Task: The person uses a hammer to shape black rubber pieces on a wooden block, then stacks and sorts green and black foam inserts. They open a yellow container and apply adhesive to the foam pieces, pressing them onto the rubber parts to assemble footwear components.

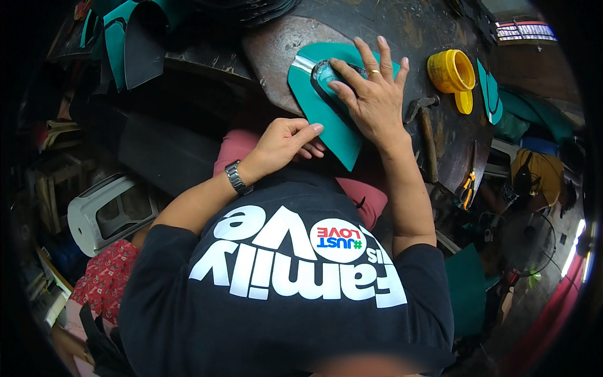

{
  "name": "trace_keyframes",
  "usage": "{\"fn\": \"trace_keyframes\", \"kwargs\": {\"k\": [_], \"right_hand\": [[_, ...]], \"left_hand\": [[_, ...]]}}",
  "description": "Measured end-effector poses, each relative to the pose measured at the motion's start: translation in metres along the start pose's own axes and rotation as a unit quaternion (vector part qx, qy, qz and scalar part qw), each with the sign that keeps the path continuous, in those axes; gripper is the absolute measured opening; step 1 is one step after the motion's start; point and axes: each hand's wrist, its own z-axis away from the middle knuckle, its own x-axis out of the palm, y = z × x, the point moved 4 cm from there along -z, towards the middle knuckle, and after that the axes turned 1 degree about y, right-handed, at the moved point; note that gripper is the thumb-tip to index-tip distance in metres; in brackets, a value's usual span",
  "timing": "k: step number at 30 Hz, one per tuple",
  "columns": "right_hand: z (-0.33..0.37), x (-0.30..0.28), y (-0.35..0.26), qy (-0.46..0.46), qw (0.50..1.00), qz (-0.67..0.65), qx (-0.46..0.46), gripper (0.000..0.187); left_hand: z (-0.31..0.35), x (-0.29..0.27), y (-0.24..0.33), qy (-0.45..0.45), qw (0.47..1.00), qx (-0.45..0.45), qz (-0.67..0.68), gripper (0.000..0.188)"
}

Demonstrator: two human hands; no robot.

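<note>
A teal sheet piece [330,135] with a curved outline, a black curved band and a pale stripe at its far left lies over a worn brown slab [270,53]. My left hand [286,144], a watch on its wrist, is closed at the piece's left edge, thumb on top and the other fingers curled lower down. Spread over the upper right of the piece, my right hand [374,103] presses with its fingers apart near a dark-rimmed rounded area. The palm and fingers partly cover the black band.
Right of my hand, a yellow tub [449,72] lies on the dark table, with a hammer [428,138] and orange-handled pliers [468,188] nearer. More teal pieces [491,94] rest at the right edge; others [119,44] hang far left. A grey stool [110,210] stands left.
</note>
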Motion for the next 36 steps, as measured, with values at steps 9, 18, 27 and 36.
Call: {"fn": "trace_keyframes", "kwargs": {"k": [9, 18, 27, 36], "right_hand": [[-0.012, 0.021, -0.003, -0.088, 0.987, -0.087, -0.099, 0.049], [-0.013, 0.019, 0.008, -0.067, 0.994, -0.077, -0.033, 0.051], [-0.019, 0.03, 0.025, -0.102, 0.994, -0.036, -0.01, 0.048], [-0.008, 0.024, 0.029, -0.126, 0.981, -0.135, -0.065, 0.04]], "left_hand": [[0.027, -0.03, 0.019, 0.072, 0.995, 0.065, -0.012, 0.028], [0.016, -0.052, 0.069, 0.145, 0.966, 0.105, -0.185, 0.024], [-0.02, -0.055, 0.106, 0.213, 0.834, 0.174, -0.478, 0.032], [-0.025, -0.055, 0.104, 0.26, 0.823, 0.168, -0.476, 0.026]]}}
